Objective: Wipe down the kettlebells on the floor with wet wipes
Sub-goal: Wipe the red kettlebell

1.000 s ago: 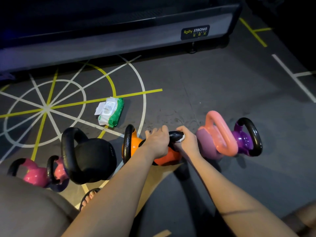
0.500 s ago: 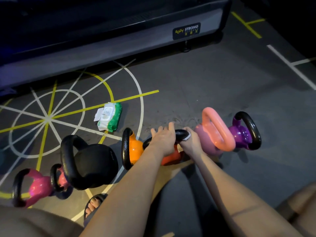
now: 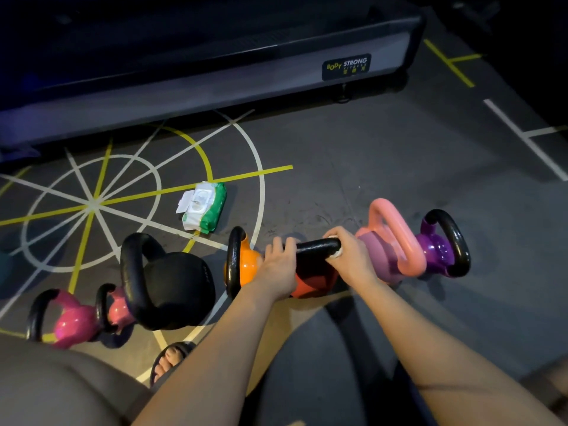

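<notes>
Head camera looks down on a dark grey floor [image 3: 368, 167] painted with white and yellow lines. A row of kettlebells stands across the picture, from 8 o'clock to 3 o'clock.

Near the centre is the red kettlebell [image 3: 313, 285] with a thick black handle [image 3: 316, 245], and both hands are on this handle. The left hand [image 3: 278, 267] is at the 9 o'clock end, its fingers curled over the bar and gripping it. The right hand [image 3: 350, 256] is at the 3 o'clock end, closed around the bar with a white wet wipe [image 3: 336, 253] between palm and metal. Only a small edge of the wipe shows.

Just beside the red one, at its 9 o'clock, stands an orange kettlebell [image 3: 246, 262], partly hidden by the left hand. Further toward 9 o'clock is a big black kettlebell [image 3: 175, 287], then a pink kettlebell [image 3: 118, 309] and a second pink kettlebell [image 3: 73, 321] at 8 o'clock. At 3 o'clock from the right hand stands a mauve kettlebell [image 3: 384, 256] with a salmon handle, and just beside it a purple kettlebell [image 3: 436, 250].

The pack of wet wipes [image 3: 204, 207], white and green, lies on the floor at 10 o'clock from the hands, apart from the row, with its white flap open.

At 12 o'clock runs a long grey machine base [image 3: 215, 87] with the label "BODY STRONG". At 7 o'clock a foot [image 3: 169, 361] in a sandal shows.
</notes>
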The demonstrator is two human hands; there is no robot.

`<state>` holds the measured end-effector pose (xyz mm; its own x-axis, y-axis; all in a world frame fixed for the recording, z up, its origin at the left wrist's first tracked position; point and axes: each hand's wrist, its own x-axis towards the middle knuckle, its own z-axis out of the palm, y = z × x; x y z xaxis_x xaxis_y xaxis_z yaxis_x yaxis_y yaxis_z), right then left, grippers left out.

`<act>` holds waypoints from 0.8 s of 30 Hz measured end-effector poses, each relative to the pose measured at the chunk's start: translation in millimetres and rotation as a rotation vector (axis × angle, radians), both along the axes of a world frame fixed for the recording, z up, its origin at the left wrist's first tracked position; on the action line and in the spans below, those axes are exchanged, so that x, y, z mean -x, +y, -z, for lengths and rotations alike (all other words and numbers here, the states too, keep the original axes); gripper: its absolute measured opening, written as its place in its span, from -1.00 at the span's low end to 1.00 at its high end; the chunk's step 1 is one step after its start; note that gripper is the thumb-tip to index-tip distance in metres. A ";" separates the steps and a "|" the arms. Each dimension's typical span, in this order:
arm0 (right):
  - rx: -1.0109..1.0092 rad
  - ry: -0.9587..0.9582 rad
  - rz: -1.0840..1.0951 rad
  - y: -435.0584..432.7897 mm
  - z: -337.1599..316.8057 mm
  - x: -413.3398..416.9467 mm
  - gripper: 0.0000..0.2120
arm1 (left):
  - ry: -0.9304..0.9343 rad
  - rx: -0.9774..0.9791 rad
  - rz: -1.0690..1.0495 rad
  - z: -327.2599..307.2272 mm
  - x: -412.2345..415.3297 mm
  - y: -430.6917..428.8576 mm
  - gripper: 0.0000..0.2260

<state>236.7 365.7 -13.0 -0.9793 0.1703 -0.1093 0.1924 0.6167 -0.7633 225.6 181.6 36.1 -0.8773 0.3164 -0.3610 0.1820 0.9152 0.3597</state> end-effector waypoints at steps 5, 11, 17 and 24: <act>0.141 -0.114 0.127 7.4 19.0 -2.5 -0.87 | -0.112 0.064 0.056 -12.2 7.7 -3.4 -0.34; 0.249 -0.057 0.211 -4.5 14.8 3.5 -0.76 | -0.119 0.069 0.042 -8.8 12.8 -7.0 -0.31; -0.097 0.056 -0.059 -9.3 -11.5 10.0 -0.75 | -0.088 0.011 0.031 -5.3 11.9 -9.3 -0.32; -0.064 -0.248 -0.232 -4.8 -32.2 23.0 -0.10 | -0.128 -0.003 0.037 -10.9 10.8 -8.3 -0.37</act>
<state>213.7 360.9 19.2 -0.9376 -0.0396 -0.3453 0.2165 0.7108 -0.6693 214.9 173.3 47.0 -0.8119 0.3488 -0.4682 0.1683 0.9077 0.3844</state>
